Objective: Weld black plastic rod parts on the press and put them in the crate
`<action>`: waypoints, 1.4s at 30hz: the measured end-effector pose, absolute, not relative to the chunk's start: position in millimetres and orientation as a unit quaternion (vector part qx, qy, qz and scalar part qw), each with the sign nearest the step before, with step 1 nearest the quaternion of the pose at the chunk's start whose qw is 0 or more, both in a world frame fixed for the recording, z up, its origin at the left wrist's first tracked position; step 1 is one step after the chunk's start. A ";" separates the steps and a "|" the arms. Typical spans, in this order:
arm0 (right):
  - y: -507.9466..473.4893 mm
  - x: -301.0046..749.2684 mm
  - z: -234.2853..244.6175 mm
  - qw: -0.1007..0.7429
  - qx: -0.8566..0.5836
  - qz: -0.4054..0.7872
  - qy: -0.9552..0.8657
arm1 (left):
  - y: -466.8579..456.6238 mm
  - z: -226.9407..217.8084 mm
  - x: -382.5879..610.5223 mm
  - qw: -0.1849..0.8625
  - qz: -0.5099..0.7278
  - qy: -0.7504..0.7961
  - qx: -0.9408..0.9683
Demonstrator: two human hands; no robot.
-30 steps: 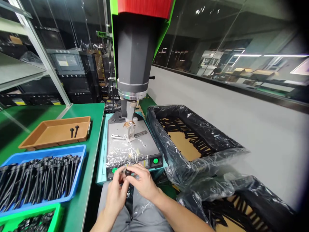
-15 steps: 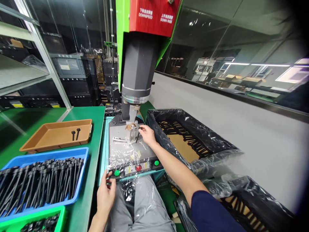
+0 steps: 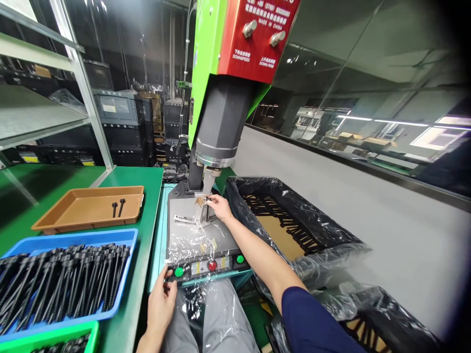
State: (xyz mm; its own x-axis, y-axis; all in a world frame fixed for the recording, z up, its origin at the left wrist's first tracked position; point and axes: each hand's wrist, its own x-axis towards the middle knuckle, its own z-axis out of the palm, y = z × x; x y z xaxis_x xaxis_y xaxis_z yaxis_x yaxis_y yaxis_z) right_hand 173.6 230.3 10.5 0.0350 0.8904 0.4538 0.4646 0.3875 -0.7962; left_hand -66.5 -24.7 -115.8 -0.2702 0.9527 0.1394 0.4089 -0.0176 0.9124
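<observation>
Right hand (image 3: 220, 207) pinches a black pin (image 3: 208, 213) at the fixture (image 3: 203, 215); left hand (image 3: 161, 301) empty, loosely curled by left green button (image 3: 179, 271). Room: dark windows (image 3: 327, 83) over pale wall (image 3: 331, 192), right. Green counter (image 3: 142, 177), left: blue tray (image 3: 127, 280), brown tray (image 3: 86, 211), green tray (image 3: 94, 336). Press (image 3: 221, 117) between, metal plate (image 3: 184, 238) below. Two pins (image 3: 121, 208) in brown tray.

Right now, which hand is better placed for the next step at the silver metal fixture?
Likely the right hand: its fingers hold a slim black part there; left hand beside a round green button.
</observation>
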 end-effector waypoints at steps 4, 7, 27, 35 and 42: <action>239.7 167.3 11.6 0.490 -0.534 0.191 -0.662 | -22.1 -123.2 -67.0 0.292 0.473 0.635 0.537; 242.2 164.9 14.0 0.461 -0.550 0.161 -0.678 | -20.4 -124.9 -68.6 0.297 0.468 0.635 0.538; 231.7 188.1 17.1 0.372 -0.554 0.121 -0.735 | -15.4 -123.2 -72.4 0.313 0.462 0.644 0.524; 213.1 240.9 -34.1 0.187 -0.692 0.163 -0.678 | -13.2 -122.9 -83.4 0.305 0.461 0.682 0.480; 212.1 239.3 -63.3 0.164 -0.674 0.192 -0.694 | 14.4 -106.6 -82.2 0.264 0.512 0.700 0.422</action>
